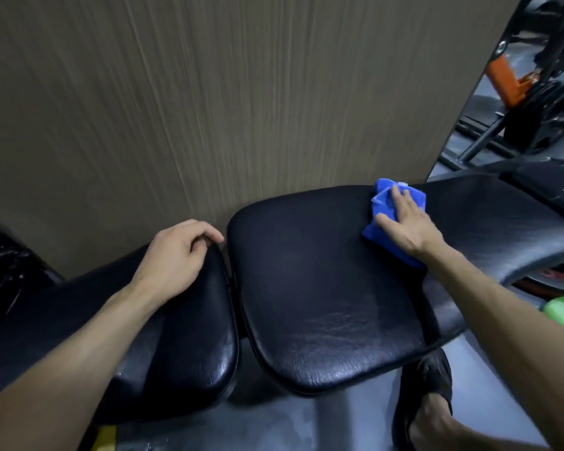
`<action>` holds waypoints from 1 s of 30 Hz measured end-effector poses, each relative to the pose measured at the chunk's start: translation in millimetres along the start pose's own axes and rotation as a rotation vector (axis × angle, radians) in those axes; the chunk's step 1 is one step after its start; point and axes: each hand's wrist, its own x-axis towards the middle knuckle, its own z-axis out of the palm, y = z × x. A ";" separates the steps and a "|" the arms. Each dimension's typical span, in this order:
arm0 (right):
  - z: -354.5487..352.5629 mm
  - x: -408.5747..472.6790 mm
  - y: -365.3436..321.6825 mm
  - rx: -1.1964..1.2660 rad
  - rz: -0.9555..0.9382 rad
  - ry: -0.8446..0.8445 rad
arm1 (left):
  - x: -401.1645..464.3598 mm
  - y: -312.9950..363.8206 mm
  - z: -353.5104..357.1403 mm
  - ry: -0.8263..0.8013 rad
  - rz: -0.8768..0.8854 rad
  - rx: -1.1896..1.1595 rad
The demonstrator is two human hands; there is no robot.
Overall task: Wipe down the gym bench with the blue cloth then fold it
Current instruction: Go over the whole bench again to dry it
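Nearest, down at 5 o'clock, there's a foot in a black shoe (427, 385) on the floor, then the left hand (173, 255) at 9 o'clock with its grip curled over the far edge of the small pad (183, 336), bracing. Further out at 2 o'clock the right hand (404, 222) lies flat, grip released, fingers straight, pressing the cloth (383, 203) onto the worktop (323, 288) near its far edge by the wall (209, 92). Cloth looks soft, light and bunched, so I'd guess it slides easy on slick vinyl; pinch two corners to fold.
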 end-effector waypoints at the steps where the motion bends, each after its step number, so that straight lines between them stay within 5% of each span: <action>1: 9.1 10.8 -21.5 -0.043 -0.006 -0.030 | 1.1 -2.1 -0.7 0.029 -0.030 -0.015; 9: 106.4 -38.5 -210.7 -0.275 -0.792 -0.221 | -3.8 -15.9 -13.9 0.252 -0.187 -0.042; 17: 100.5 -33.6 -207.2 -0.269 -0.898 -0.259 | -40.5 -19.9 -15.9 0.175 -0.174 0.065; 23: 66.4 -30.1 -154.7 -0.222 -0.934 -0.299 | -44.4 23.2 10.1 0.229 -0.167 0.030; 30: -40.0 29.4 27.1 -0.391 -0.772 -0.310 | -67.4 88.4 58.9 0.242 -0.171 0.024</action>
